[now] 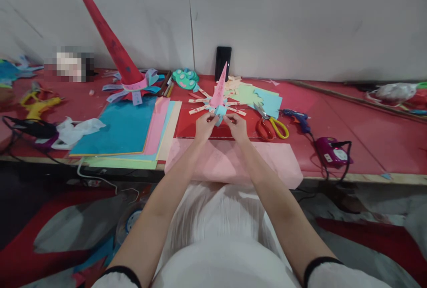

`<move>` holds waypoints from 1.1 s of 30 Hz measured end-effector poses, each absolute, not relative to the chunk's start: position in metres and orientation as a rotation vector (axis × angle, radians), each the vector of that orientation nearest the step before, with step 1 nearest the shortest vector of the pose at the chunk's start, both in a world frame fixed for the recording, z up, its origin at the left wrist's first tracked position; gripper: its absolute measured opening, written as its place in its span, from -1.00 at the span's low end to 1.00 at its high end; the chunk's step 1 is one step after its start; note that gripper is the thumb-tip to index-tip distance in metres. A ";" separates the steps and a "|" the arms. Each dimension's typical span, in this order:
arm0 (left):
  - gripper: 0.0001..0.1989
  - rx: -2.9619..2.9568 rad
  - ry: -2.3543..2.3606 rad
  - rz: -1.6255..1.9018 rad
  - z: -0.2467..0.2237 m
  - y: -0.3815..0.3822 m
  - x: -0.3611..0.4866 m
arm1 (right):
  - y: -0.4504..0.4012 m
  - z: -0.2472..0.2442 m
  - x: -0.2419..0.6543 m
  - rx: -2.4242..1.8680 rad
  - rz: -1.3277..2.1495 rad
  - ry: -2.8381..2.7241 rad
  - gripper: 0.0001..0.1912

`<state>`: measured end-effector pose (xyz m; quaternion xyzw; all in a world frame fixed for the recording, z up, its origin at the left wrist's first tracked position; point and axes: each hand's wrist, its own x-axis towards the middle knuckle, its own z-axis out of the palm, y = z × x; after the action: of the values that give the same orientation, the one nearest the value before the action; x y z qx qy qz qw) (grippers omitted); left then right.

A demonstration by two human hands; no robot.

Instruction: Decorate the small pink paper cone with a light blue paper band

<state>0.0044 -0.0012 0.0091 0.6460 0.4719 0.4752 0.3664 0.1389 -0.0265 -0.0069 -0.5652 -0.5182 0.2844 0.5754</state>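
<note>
A small pink paper cone (219,87) stands upright on a red board (187,123), with pale strips marked in red spreading out around its base. At the near side of the cone is a light blue paper piece (219,112). My left hand (205,126) pinches this piece from the left, its fingers pressed together. From the right, my right hand (237,126) holds the same piece between thumb and fingers. A pink sheet (230,159) lies under my forearms at the table edge.
Coloured paper sheets (116,127) and a tall red cone (110,38) are at the left. Scissors (271,123), a blue glue gun (298,119) and a purple device (332,152) with cables lie right. A black phone (223,58) leans on the wall.
</note>
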 end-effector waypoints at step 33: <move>-0.91 1.680 1.150 1.160 0.010 -0.003 0.006 | -0.021 -0.014 0.143 -1.289 0.699 -1.080 -0.65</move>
<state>0.0059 -0.0026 0.0096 0.6606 0.4522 0.4563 0.3885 0.1432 -0.0213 -0.0143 -0.5589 -0.4683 0.3032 0.6135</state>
